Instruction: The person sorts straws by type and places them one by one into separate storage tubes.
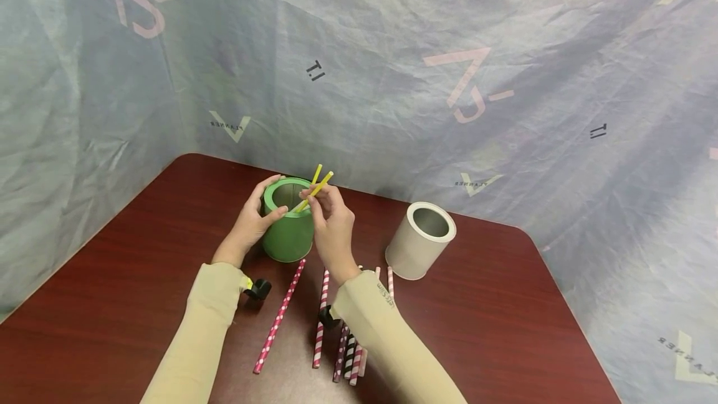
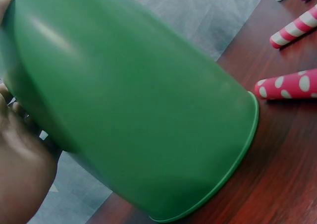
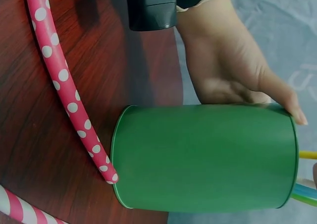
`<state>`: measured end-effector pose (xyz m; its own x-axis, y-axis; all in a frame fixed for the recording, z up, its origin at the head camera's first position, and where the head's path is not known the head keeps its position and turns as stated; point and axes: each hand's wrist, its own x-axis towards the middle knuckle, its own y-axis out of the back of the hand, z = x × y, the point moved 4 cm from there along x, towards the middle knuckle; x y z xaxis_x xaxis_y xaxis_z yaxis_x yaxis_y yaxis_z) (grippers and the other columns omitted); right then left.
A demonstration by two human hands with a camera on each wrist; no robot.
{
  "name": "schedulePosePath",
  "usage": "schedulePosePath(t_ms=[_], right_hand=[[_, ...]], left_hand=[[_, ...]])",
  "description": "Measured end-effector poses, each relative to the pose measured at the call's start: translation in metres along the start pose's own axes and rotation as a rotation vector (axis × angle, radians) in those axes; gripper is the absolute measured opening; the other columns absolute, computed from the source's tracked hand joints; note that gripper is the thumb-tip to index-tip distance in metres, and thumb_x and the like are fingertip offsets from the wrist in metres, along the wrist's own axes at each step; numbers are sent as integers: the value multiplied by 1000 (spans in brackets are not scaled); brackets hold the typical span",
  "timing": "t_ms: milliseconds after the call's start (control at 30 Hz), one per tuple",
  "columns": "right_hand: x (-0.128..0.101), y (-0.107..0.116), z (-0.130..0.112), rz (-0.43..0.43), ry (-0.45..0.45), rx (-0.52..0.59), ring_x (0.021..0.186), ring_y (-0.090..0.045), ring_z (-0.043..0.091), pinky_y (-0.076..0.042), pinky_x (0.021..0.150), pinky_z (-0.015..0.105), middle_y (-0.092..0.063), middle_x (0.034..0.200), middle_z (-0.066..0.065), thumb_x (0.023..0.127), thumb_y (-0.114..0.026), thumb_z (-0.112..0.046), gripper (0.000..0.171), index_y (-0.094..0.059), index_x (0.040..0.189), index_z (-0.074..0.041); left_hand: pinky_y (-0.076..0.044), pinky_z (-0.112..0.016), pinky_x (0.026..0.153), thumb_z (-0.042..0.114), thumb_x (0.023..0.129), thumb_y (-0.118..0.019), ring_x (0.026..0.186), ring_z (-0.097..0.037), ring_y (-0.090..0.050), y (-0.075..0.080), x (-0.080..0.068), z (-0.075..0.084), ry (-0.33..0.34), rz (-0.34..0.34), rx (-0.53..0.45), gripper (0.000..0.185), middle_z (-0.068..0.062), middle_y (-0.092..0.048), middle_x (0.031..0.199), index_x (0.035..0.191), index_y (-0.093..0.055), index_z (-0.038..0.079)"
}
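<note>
A green can [image 1: 287,235] stands upright on the table, also filling much of the left wrist view and the right wrist view. My left hand [image 1: 249,223] grips its side, thumb over the rim. At its opening, my right hand [image 1: 333,223] pinches a yellow straw [image 1: 322,184], which slants down into the can. Behind it another yellow straw [image 1: 316,173] sticks up, its lower part hidden by the fingers. In the right wrist view, coloured ends [image 3: 304,192] show past the can's rim. A pink polka-dot straw [image 1: 280,317] lies just in front of the can.
To the right stands an open white can [image 1: 422,240]. A pink-striped straw [image 1: 320,341] and several patterned straws [image 1: 349,354] lie in front, partly under the right forearm. The brown table [image 1: 493,329] is backed by a printed grey cloth [image 1: 364,48].
</note>
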<state>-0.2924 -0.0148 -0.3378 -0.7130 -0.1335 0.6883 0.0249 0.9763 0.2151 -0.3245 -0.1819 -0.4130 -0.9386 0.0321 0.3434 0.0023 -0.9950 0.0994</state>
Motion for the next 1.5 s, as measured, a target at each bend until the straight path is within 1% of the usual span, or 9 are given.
schedulePosePath(t_ms=[200,333,500,667,800,967,1133,1333,1500], right_hand=[[-1,-2,4,1,-32,-30,97,-72,21,-54,89,24,-73,102,14,95,-59,-8,17,-60,107,3],[-2,-2,5,7,-41,-44,97,-72,22,-54,88,25,-73,103,14,95,-59,-9,15,-60,106,1],[-3,-3,7,8,-66,-52,98,-72,22,-55,88,30,-74,102,13,95,-60,-10,15,-62,106,0],[-3,-3,7,4,-98,-64,98,-71,27,-55,88,34,-73,103,18,93,-60,-4,17,-61,108,5],[-4,1,-5,9,-131,-72,99,-70,32,-56,86,38,-71,104,22,91,-60,2,19,-61,109,10],[-7,10,-24,26,-126,-72,98,-70,34,-56,83,40,-70,103,25,90,-61,5,19,-60,107,12],[-10,17,-23,40,-90,-65,96,-71,34,-56,83,40,-70,101,24,90,-61,5,16,-60,105,11],[-13,27,-16,46,-137,-47,99,-70,31,-55,89,34,-71,104,23,91,-61,2,18,-60,108,8],[-16,41,-16,54,-128,-73,99,-70,31,-55,88,37,-71,104,23,91,-61,2,17,-61,108,7]], left_hand=[[-34,-23,102,8,92,-60,124,-4,-41,-1,0,3,2,-1,5,68,-9,-33,156,152,-27,10],[-33,-26,103,8,92,-59,127,-9,-40,-2,0,3,8,-2,2,68,-8,-32,156,152,-27,11],[-33,-26,103,8,93,-59,131,-17,-39,-2,0,1,9,-1,0,68,-8,-33,156,152,-27,10],[-33,-26,103,8,92,-60,133,-22,-38,-2,0,1,6,-2,2,68,-8,-33,156,152,-27,12],[-32,-26,103,8,92,-60,133,-23,-38,-2,0,1,0,-2,5,68,-8,-33,155,152,-28,13],[-33,-21,101,7,92,-60,131,-21,-39,-1,0,2,-9,-3,-10,68,-9,-33,155,152,-28,10],[-33,-21,101,5,92,-59,129,-14,-40,0,-1,3,-14,-3,-35,67,-10,-33,155,151,-27,8],[-31,-25,103,5,91,-59,127,-8,-40,0,0,1,-24,-9,-34,68,-10,-33,155,151,-27,8],[-31,-24,104,5,91,-59,128,-9,-40,0,0,-1,-33,-5,-44,68,-11,-34,154,151,-27,5]])
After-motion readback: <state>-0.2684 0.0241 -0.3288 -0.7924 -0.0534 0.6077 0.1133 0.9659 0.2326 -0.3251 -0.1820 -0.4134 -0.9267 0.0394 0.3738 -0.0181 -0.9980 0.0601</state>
